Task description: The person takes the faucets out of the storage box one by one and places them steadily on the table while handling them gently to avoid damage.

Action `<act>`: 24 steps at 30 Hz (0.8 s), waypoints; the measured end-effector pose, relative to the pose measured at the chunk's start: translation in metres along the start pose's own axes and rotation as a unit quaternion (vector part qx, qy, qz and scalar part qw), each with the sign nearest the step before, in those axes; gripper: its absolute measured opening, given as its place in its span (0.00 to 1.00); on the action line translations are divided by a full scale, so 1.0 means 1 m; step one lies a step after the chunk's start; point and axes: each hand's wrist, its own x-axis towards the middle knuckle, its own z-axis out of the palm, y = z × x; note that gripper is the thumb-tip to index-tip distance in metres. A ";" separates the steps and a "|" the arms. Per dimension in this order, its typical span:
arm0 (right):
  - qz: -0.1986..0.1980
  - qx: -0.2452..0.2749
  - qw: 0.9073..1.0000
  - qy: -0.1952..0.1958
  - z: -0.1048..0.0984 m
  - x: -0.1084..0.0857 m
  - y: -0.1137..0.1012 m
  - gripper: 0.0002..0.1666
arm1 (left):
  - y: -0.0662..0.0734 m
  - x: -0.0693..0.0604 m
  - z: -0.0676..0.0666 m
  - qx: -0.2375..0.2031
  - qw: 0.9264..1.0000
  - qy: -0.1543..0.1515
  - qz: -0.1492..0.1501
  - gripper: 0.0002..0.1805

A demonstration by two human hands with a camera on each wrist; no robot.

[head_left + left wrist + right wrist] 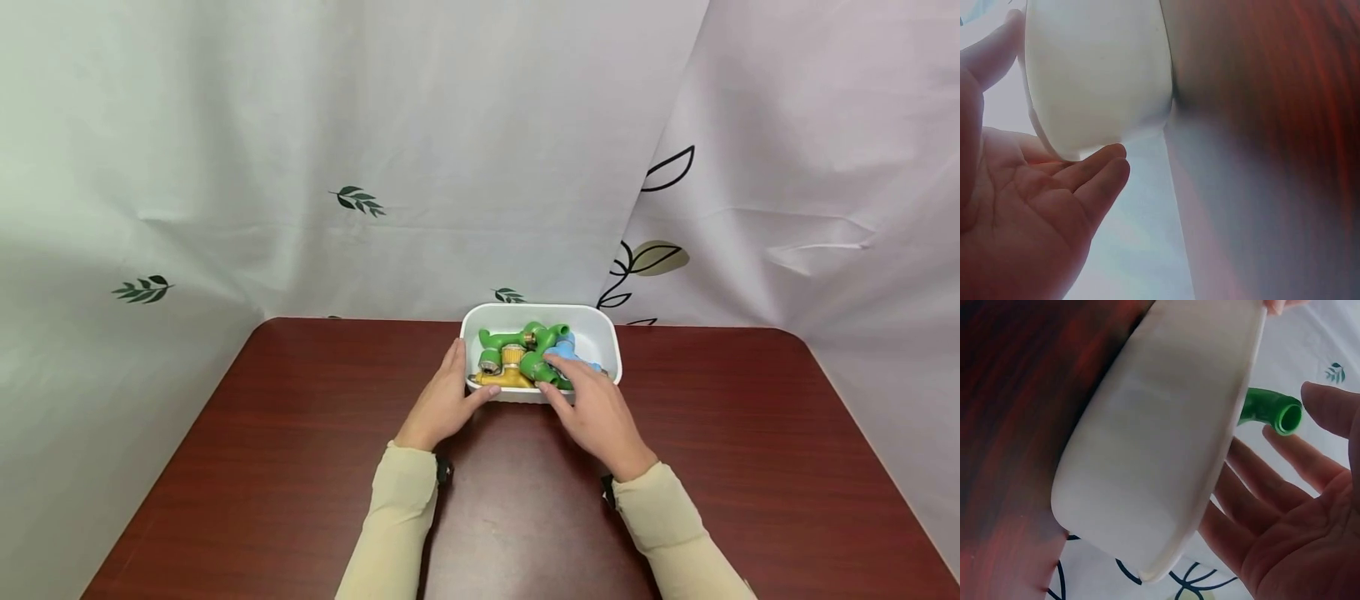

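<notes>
A white tray point(540, 312) holds green, yellow and blue faucet-shaped pieces. My left hand point(442, 400) grips its left end, thumb on the front rim and fingers along the side; the left wrist view shows this hand point(1029, 206) around the corner of the tray point(1097, 69). Over the tray's right part, my right hand point(600, 417) has its fingers above the blue piece point(567, 348) and beside a green piece point(538, 367). Seen from the right wrist, the hand point(1291, 506) is spread, with a gap between its thumb and a green tube end point(1272, 411) above the rim.
The tray stands near the back edge of a dark red-brown table point(300, 467). Behind it hangs a pale curtain point(487, 150) with leaf prints. A yellow piece point(504, 378) and another green piece point(504, 339) lie in the tray's left half.
</notes>
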 end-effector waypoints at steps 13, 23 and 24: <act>-0.024 -0.014 0.999 -0.021 -0.002 0.000 0.003 0.19 | 0.002 0.002 0.001 -0.019 1.000 0.004 -0.023 0.54; -0.041 -0.036 0.998 -0.020 -0.006 -0.002 0.004 0.17 | 0.003 0.002 0.001 -0.016 0.999 0.000 -0.031 0.54; -0.043 -0.037 0.998 -0.016 -0.007 -0.002 0.003 0.17 | 0.003 0.002 0.001 -0.015 0.999 0.000 -0.031 0.54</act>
